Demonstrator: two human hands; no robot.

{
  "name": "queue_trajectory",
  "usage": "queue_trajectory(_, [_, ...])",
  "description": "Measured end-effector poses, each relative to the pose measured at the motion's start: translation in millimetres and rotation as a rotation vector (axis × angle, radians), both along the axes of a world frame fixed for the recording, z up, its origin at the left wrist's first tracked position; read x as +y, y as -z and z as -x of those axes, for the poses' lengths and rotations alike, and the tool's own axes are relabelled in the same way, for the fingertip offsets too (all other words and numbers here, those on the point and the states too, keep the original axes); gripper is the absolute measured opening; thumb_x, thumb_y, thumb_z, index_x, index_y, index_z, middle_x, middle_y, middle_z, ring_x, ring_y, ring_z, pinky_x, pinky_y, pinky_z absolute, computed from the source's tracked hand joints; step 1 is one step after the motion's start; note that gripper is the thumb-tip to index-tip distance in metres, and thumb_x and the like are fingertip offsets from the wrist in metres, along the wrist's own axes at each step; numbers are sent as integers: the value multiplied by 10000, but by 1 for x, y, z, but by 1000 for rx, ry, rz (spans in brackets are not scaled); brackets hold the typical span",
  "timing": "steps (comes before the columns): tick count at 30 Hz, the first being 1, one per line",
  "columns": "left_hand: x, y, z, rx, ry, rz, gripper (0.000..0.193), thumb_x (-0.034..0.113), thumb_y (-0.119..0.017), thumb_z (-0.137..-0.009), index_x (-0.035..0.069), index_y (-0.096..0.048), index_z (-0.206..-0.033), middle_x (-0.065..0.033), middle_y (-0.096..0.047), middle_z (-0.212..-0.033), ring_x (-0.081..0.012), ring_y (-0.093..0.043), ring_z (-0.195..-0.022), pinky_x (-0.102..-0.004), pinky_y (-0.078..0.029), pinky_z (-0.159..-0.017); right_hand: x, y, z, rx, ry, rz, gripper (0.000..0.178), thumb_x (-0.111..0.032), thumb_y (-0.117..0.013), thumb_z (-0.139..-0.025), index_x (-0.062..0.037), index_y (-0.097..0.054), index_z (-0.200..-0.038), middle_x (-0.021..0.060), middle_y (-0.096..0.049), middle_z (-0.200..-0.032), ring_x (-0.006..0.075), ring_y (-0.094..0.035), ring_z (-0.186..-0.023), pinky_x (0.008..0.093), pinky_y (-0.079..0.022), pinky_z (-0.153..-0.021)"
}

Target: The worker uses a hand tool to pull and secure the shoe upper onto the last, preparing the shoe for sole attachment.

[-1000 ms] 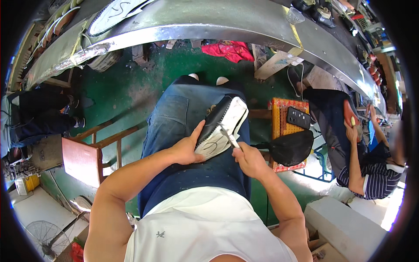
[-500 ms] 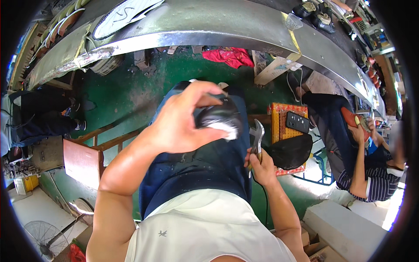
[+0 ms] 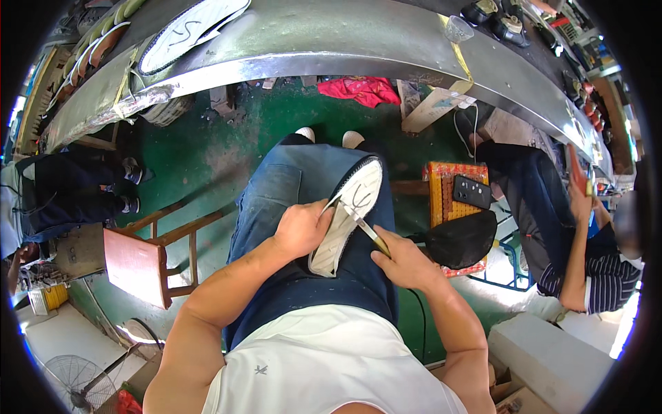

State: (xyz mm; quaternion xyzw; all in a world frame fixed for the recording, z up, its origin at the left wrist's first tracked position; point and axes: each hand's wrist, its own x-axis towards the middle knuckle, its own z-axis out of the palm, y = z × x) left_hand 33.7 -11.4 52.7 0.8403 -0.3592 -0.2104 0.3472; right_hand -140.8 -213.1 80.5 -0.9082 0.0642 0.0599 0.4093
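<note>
A shoe (image 3: 360, 196) lies sole side up across my lap, its white underside marked with a dark line and its edge dark and toothed. My left hand (image 3: 302, 228) is closed on the shoe's left edge, fingers pinching near the middle. In my right hand (image 3: 403, 258) is a metal hand tool, seemingly pincers (image 3: 367, 230), with a yellowish handle. Its metal end touches the underside close to my left fingertips. The exact grip of the tool's tip is too small to tell.
Ahead runs a metal workbench (image 3: 310, 65) with a white shoe bottom (image 3: 196, 31) on it. A wooden stool (image 3: 138, 265) stands left. At right, a phone (image 3: 472, 192) and a black bag (image 3: 460, 238) rest on a red-yellow seat. A co-worker (image 3: 586, 276) sits beyond.
The shoe, held up dark side showing in my left hand, now lies underside up on my lap. My right hand has brought the pincers leftward onto it. The co-worker's hands have shifted.
</note>
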Motion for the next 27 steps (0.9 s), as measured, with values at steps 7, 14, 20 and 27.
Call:
queue_trajectory(7, [-4, 1, 13, -181, -11, 23, 270, 236, -588, -987, -19, -672, -1021, -175, -702, -767, -377, -698, -714, -485, -556, -649, -41, -60, -77, 773, -127, -319, 259, -255, -631, -964, -2, -614, -1017, 87, -688, -809, 188, -663, -736, 347, -525, -672])
queue_trajectory(14, [-13, 54, -8, 1590, -429, 476, 545, 437, -400, -1099, 23, -514, -1434, -87, -628, -1339, -206, -587, -1228, -324, -439, -1066, -18, -37, -85, 486, -261, 187, 275, -261, -587, -989, 9, -627, -1027, 263, -695, -914, 456, -666, -927, 530, -519, -814])
queue_trajectory(20, [-23, 48, -21, 1220, -298, 465, 660, 396, -570, -1050, 62, -353, -1576, -71, -546, -1451, -167, -504, -1315, -313, -396, -1113, 42, 22, -42, 242, 332, -190, 281, -247, -632, -961, 1, -618, -1094, 257, -674, -854, 460, -661, -846, 521, -517, -775])
queue_trajectory(27, [-22, 44, -13, 1096, -297, 469, 627, 277, -582, -1053, 61, -335, -1586, -86, -540, -1445, -149, -511, -1274, -292, -411, -1080, 8, 3, -44, 155, 84, -133, 246, -222, -587, -1001, 5, -623, -1090, 195, -680, -801, 381, -666, -726, 449, -522, -690])
